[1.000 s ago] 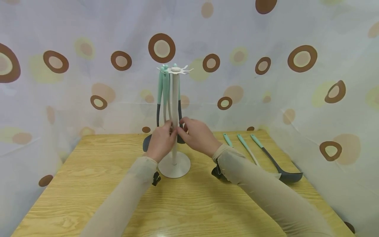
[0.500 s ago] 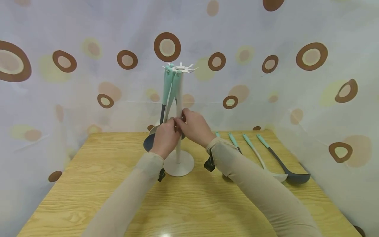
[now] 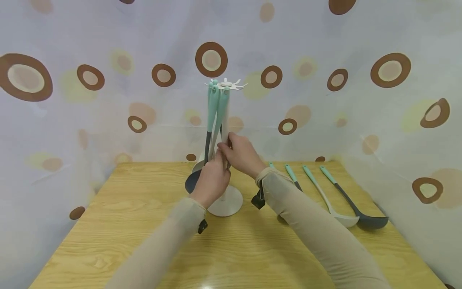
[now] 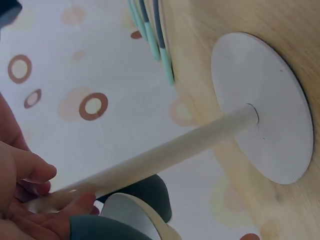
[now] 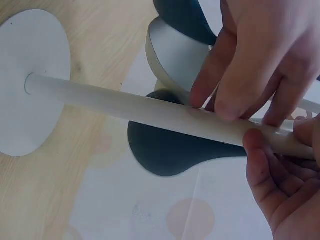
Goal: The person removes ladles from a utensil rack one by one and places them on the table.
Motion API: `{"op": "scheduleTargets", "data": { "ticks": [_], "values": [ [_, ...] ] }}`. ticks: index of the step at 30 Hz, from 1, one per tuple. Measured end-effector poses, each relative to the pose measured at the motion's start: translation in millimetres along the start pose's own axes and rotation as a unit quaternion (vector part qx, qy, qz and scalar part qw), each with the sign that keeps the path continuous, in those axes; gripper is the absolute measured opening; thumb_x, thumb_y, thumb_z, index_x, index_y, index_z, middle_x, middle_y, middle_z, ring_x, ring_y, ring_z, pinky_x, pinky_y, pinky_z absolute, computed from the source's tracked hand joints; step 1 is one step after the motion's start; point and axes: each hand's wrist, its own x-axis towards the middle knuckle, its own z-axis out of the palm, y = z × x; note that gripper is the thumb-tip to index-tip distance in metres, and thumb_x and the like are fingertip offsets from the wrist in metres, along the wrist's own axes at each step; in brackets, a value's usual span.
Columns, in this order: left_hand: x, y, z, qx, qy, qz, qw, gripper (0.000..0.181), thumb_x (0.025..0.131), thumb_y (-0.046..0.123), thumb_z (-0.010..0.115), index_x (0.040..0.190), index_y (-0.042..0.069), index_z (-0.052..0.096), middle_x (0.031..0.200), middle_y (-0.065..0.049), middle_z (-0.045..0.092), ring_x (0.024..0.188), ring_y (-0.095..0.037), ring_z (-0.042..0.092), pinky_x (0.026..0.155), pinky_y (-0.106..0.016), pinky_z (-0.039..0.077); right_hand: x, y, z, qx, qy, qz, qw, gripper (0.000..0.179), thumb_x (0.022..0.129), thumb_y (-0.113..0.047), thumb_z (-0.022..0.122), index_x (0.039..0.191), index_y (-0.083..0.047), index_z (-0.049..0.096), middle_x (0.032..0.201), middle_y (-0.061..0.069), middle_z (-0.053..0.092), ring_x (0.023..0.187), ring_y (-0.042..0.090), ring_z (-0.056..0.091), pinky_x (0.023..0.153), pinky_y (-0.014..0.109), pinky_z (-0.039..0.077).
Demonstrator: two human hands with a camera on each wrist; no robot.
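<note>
1. Centrally, in the head view, a white stand (image 3: pixel 227 205): upright on the wooden table (image 3: pixel 90 228), flat round base (image 4: pixel 275 95) below, hooked crown (image 3: pixel 226 84) at upper middle, pole (image 4: pixel 175 151) between, best visible slanting through the middle of the left wrist view.
2. Just left of centre, the left hand (image 3: pixel 213 180): fingers and thumb bent in to the pole's width and holding it, slightly below the right hand (image 3: pixel 243 154).
3. Just right of centre, the right hand: thumb and fingertips likewise drawn in about the pole, pinching it.
4. Hanging from the crown, mid-frame: mint-handled utensils (image 3: pixel 213 110), with a dark head (image 3: pixel 192 181) left of the left hand; at upper middle of the right wrist view, a pale head (image 5: pixel 180 52) between dark ones.
5. Lying at the right of the frame: a white ladle (image 3: pixel 345 220), a dark ladle (image 3: pixel 371 222) farthest right, and two more mint handles (image 3: pixel 292 173), running behind the right sleeve (image 3: pixel 314 237).
6. Across the back: pale sheeting (image 3: pixel 180 24) with brown rings.
</note>
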Motion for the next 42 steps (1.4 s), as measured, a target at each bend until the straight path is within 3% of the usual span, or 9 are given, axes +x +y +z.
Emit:
{"op": "scheduleTargets", "data": {
  "ticks": [4,8,12,16,20,24,32,38,42],
  "values": [
    [-16.1,9.1,0.3,-0.001,0.004,0.031,0.9995,0.061,0.096,0.004,0.054,0.151,-0.003,0.028,0.119,-0.021,0.063,0.08,-0.029,0.07,0.064,-0.037,0.057,-1.5,7,-2,0.016,-0.004,-0.011,0.9998,0.022,0.105,-0.028,0.052,0.097,-0.009,0.059,0.075,0.005,0.062,0.053,0.018,0.051,0.048,0.031,0.043],
    [-28.8,18.1,-0.3,0.0,0.023,0.063,0.9977,0.056,0.097,0.005,0.056,0.149,-0.003,0.037,0.143,-0.019,0.055,0.11,-0.03,0.068,0.083,-0.039,0.059,-2.1,10,-4,0.021,-0.003,-0.018,0.9996,0.019,0.105,-0.026,0.052,0.103,-0.01,0.06,0.085,0.005,0.069,0.055,0.017,0.053,0.05,0.031,0.044],
    [-36.7,22.6,-1.6,-0.012,0.065,0.104,0.9924,0.031,0.096,0.003,0.058,0.127,-0.001,0.059,0.117,-0.014,0.069,0.094,-0.02,0.072,0.075,-0.03,0.06,-0.9,12,-5,0.03,-0.001,-0.019,0.9994,0.017,0.104,-0.027,0.055,0.106,-0.011,0.061,0.096,0.005,0.073,0.065,0.015,0.063,0.059,0.03,0.052],
    [-39.7,19.5,-7.9,-0.02,0.105,0.125,0.9864,0.014,0.095,0.004,0.058,0.107,0.005,0.066,0.09,-0.004,0.07,0.073,-0.009,0.068,0.064,-0.02,0.056,1.2,16,-4,0.047,-0.007,-0.022,0.9986,0.019,0.104,-0.028,0.056,0.111,-0.012,0.061,0.1,0.005,0.073,0.072,0.014,0.068,0.066,0.03,0.057],
    [-35.7,10.4,-19.0,-0.005,0.139,0.119,0.9831,0.011,0.094,0.007,0.058,0.099,0.006,0.068,0.077,0.001,0.064,0.064,-0.007,0.057,0.057,-0.022,0.049,3.1,20,-4,0.051,-0.015,-0.036,0.998,0.02,0.104,-0.028,0.055,0.112,-0.011,0.061,0.095,0.004,0.072,0.069,0.015,0.066,0.062,0.031,0.055],
    [-29.1,4.0,-31.1,0.008,0.154,0.097,0.9833,0.007,0.093,0.01,0.06,0.094,0.007,0.067,0.076,0.0,0.065,0.061,-0.009,0.057,0.055,-0.025,0.049,4.7,24,-6,0.055,-0.027,-0.049,0.9969,0.02,0.104,-0.025,0.056,0.112,-0.007,0.06,0.087,0.006,0.069,0.068,0.019,0.065,0.061,0.032,0.054],
    [-18.5,0.1,-40.3,0.003,0.114,0.029,0.993,0.015,0.095,0.026,0.066,0.097,0.011,0.068,0.087,-0.004,0.068,0.068,-0.014,0.063,0.059,-0.031,0.052,9.3,33,-8,0.087,-0.058,-0.07,0.9921,0.025,0.105,-0.023,0.054,0.119,-0.004,0.06,0.09,0.008,0.068,0.072,0.03,0.066,0.064,0.034,0.054],
    [-8.6,-1.9,-40.7,-0.068,0.074,0.014,0.9948,0.018,0.098,0.026,0.063,0.102,0.01,0.071,0.087,-0.002,0.072,0.076,-0.015,0.067,0.066,-0.032,0.055,10.1,34,-5,0.105,-0.056,-0.071,0.9904,0.02,0.104,-0.017,0.056,0.115,-0.001,0.059,0.085,0.008,0.065,0.071,0.031,0.063,0.062,0.035,0.052],
    [-5.3,-2.8,-43.1,-0.102,0.064,0.001,0.9928,0.015,0.099,0.022,0.063,0.104,0.01,0.071,0.086,-0.002,0.073,0.077,-0.014,0.067,0.064,-0.032,0.055,9.9,33,-2,0.107,-0.053,-0.062,0.991,0.024,0.104,-0.018,0.057,0.122,-0.002,0.059,0.087,0.009,0.066,0.074,0.035,0.064,0.062,0.034,0.052]
  ]
}}
